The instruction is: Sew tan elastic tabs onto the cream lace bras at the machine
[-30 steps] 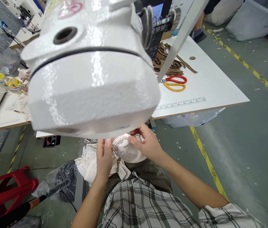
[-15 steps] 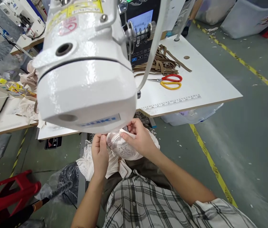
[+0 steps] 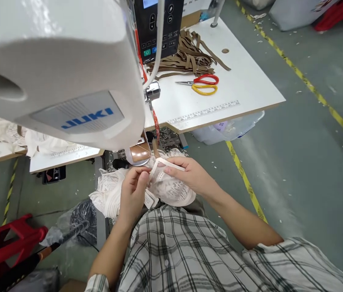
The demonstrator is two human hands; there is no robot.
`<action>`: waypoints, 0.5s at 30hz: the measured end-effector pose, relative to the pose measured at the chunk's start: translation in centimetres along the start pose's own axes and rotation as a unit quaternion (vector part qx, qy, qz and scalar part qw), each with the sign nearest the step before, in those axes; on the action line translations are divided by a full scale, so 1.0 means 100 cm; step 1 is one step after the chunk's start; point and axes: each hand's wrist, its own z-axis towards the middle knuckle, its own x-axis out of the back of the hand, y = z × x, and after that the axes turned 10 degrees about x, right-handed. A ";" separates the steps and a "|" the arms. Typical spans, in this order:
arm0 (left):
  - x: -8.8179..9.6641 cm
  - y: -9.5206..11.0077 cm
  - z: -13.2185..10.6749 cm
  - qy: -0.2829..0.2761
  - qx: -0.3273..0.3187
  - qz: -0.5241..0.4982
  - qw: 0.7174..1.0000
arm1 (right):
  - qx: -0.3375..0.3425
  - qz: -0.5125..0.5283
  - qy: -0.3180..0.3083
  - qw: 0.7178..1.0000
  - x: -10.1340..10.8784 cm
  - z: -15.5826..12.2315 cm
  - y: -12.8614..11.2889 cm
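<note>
A white lace bra (image 3: 174, 192) lies over the lap, just below the head of a white sewing machine (image 3: 67, 77). With thumb and fingers closed, my left hand (image 3: 132, 194) pinches the left side of its white edging. My right hand (image 3: 193, 175) grips the same edging farther right, so the band makes a pointed bend between the hands. At that point a short brown strip (image 3: 156, 149) stands up. More white lace (image 3: 110, 190) bunches left of my left hand, and a printed label (image 3: 150, 199) hangs between the cups.
Scissors (image 3: 203, 84) with red and yellow handles lie on the white tabletop (image 3: 250, 81), near a pile of brown strips (image 3: 186, 56) and a control panel (image 3: 159, 30). A clear plastic bin (image 3: 229, 127) sits beneath. A red stool (image 3: 9, 247) stands lower left.
The view has shifted, and the machine head appears larger and farther left. The edging is now stretched into a pointed bend between my hands, with the brown strip showing there.
</note>
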 end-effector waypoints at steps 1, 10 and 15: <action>0.000 0.000 0.001 -0.013 0.010 -0.008 1.000 | -0.004 -0.002 -0.001 1.000 0.000 -0.003 0.000; -0.017 -0.003 0.007 -0.109 0.093 -0.132 0.981 | -0.009 -0.039 -0.050 0.998 0.006 -0.020 0.000; -0.021 0.011 0.004 -0.166 0.137 -0.221 0.951 | 0.034 -0.188 -0.021 0.981 0.004 -0.025 0.006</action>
